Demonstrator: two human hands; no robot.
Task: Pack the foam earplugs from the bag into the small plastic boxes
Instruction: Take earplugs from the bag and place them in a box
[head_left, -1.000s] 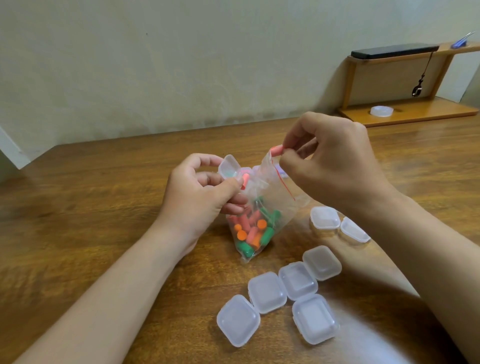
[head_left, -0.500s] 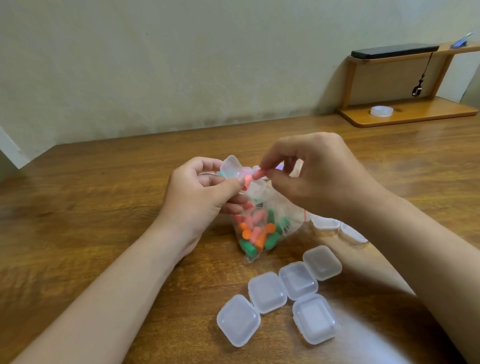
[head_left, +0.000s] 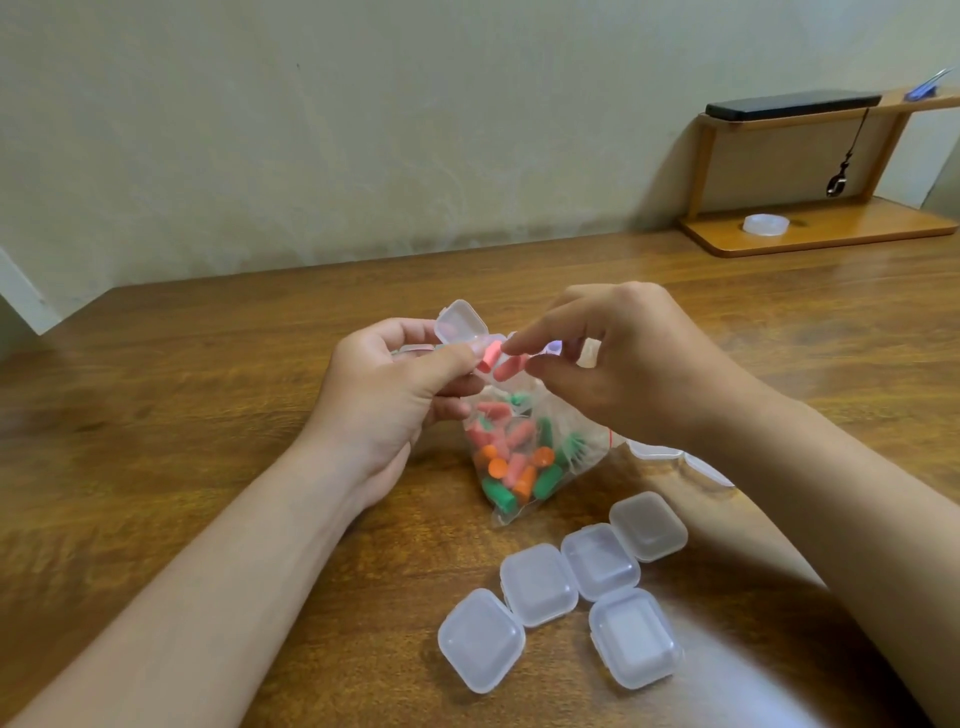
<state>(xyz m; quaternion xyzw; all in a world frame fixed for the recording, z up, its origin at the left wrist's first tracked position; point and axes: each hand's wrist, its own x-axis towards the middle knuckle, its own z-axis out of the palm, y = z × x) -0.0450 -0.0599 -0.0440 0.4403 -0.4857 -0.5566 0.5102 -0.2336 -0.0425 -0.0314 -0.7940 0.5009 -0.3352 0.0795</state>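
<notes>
Hands above bag (head_left: 524, 457): left hand (head_left: 395, 400) grips open box (head_left: 460, 325), right hand (head_left: 623, 364) pinches pink earplug (head_left: 506, 370).

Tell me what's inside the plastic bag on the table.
The bag holds pink, green and orange foam earplugs. Its mouth is covered by the left hand and right hand.

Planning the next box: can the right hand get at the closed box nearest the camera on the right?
Probably yes: that box lies uncovered on the table, but the right hand is pinching a pink earplug.
</notes>
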